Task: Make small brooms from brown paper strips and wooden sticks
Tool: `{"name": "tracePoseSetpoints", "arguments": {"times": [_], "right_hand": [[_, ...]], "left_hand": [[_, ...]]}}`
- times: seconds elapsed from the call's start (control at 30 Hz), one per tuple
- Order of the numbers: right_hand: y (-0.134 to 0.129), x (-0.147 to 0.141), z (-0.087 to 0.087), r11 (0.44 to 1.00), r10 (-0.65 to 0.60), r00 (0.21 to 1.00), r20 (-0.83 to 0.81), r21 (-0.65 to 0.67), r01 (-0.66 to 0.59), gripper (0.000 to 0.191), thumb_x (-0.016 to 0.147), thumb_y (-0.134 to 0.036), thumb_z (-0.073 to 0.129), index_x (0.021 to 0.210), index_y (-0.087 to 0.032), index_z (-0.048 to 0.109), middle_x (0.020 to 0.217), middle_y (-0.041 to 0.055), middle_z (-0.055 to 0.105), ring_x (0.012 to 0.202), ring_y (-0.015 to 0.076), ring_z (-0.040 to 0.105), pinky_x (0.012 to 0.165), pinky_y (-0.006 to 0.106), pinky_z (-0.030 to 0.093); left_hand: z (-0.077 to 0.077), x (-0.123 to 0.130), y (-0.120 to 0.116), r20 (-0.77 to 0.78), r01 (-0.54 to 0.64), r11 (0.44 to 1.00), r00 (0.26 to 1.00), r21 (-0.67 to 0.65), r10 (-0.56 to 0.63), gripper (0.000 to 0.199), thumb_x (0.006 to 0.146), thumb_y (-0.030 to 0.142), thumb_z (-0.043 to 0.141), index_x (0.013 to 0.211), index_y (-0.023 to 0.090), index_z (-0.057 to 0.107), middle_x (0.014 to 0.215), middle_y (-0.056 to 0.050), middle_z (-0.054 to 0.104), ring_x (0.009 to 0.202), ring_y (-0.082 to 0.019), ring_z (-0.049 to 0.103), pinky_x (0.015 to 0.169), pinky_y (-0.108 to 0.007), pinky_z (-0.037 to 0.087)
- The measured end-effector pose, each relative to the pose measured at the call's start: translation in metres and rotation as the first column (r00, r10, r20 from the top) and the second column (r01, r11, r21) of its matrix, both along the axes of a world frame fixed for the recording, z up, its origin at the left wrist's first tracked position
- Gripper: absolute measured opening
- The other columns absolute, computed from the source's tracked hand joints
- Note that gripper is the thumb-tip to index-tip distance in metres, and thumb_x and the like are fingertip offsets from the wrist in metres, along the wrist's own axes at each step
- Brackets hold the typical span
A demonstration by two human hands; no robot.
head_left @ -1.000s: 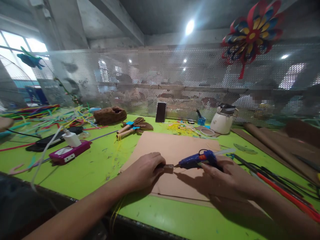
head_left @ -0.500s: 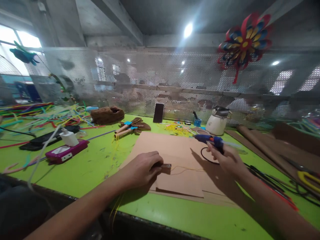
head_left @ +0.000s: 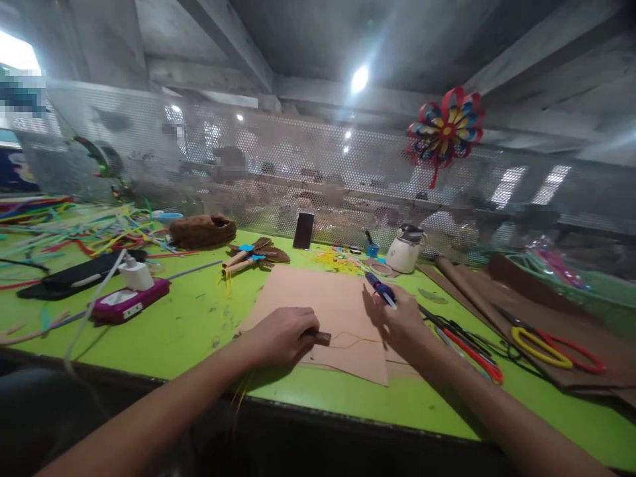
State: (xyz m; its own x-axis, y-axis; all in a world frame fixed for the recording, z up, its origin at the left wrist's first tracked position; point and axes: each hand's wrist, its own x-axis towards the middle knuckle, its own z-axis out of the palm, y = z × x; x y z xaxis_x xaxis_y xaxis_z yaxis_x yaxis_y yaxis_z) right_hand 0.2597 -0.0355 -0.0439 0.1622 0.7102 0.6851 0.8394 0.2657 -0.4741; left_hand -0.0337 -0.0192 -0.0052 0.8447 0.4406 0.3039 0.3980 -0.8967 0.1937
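Low over a tan cardboard sheet [head_left: 318, 291], my left hand [head_left: 285, 334] is closed around a small brown piece [head_left: 322, 338], whose end sticks out to the right. A thin yellow string [head_left: 355, 339] trails from that end across the cardboard. My right hand [head_left: 402, 317] grips a blue glue gun [head_left: 380, 288] near the sheet's right edge. Part of the gun is hidden by the fingers, and its nozzle points up and left.
A purple power strip [head_left: 130, 299] and colourful strips [head_left: 99, 228] lie left. Behind are a brown pouch-like object [head_left: 203, 231], a phone [head_left: 303, 230] and a white jug [head_left: 404, 249]. Scissors [head_left: 541, 348] rest on brown sheets at right.
The view has turned to the right. My right hand has brought the glue gun closer to my left hand and tilted it. My left hand still holds the brown piece.
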Motion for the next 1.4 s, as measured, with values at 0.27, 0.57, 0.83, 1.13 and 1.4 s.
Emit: {"name": "tracePoseSetpoints", "arguments": {"times": [0.27, 0.57, 0.83, 1.13, 1.4], "right_hand": [[-0.009, -0.027, -0.004, 1.000, -0.026, 0.995, 0.098, -0.001, 0.026, 0.028, 0.081, -0.029, 0.048, 0.104, -0.016, 0.058, 0.095, 0.0115, 0.062, 0.086, 0.0256, 0.058, 0.076, 0.039, 0.046], [-0.018, -0.051, -0.010, 1.000, 0.013, 0.994, 0.107, 0.004, -0.014, 0.021, 0.083, -0.029, 0.049, 0.097, -0.016, 0.057, 0.083, 0.0072, 0.061, 0.075, 0.0216, 0.058, 0.068, 0.033, 0.045], [-0.019, -0.050, -0.006, 0.999, 0.044, 0.994, 0.103, -0.012, -0.043, 0.025, 0.086, -0.036, 0.046, 0.096, -0.017, 0.057, 0.084, 0.0081, 0.062, 0.075, 0.0219, 0.058, 0.068, 0.032, 0.045], [-0.020, -0.048, -0.006, 0.998, 0.056, 0.995, 0.086, -0.029, -0.053, 0.026, 0.085, -0.035, 0.046, 0.097, -0.016, 0.058, 0.084, 0.0091, 0.063, 0.074, 0.0225, 0.059, 0.067, 0.032, 0.045], [-0.021, -0.049, -0.007, 0.998, 0.058, 0.995, 0.078, -0.016, -0.057, 0.026, 0.085, -0.035, 0.046, 0.098, -0.016, 0.058, 0.086, 0.0096, 0.063, 0.076, 0.0226, 0.059, 0.068, 0.032, 0.045]], "left_hand": [[-0.005, 0.005, 0.000, 0.015, 0.038, 0.999, 0.999, 0.024, -0.038, 0.013, 0.087, 0.025, 0.048, 0.086, 0.017, 0.059, 0.085, -0.005, 0.059, 0.076, -0.015, 0.054, 0.066, -0.025, 0.038], [-0.009, 0.006, 0.001, 0.031, 0.094, 0.996, 0.995, 0.008, -0.094, 0.012, 0.086, 0.025, 0.050, 0.088, 0.016, 0.059, 0.084, -0.005, 0.058, 0.077, -0.015, 0.053, 0.066, -0.025, 0.039], [0.001, 0.001, -0.002, -0.007, 0.140, 0.988, 0.990, -0.072, -0.140, 0.011, 0.085, 0.022, 0.051, 0.088, 0.016, 0.060, 0.085, -0.004, 0.059, 0.077, -0.015, 0.054, 0.067, -0.024, 0.039], [0.002, -0.005, -0.003, -0.023, 0.101, 0.992, 0.994, -0.077, -0.104, 0.013, 0.086, 0.026, 0.052, 0.086, 0.016, 0.060, 0.085, -0.004, 0.059, 0.077, -0.014, 0.053, 0.067, -0.024, 0.038], [0.004, -0.003, -0.008, -0.043, 0.092, 0.995, 0.995, -0.042, -0.094, 0.016, 0.087, 0.026, 0.050, 0.088, 0.016, 0.062, 0.086, -0.005, 0.058, 0.077, -0.015, 0.053, 0.067, -0.024, 0.037]]}}
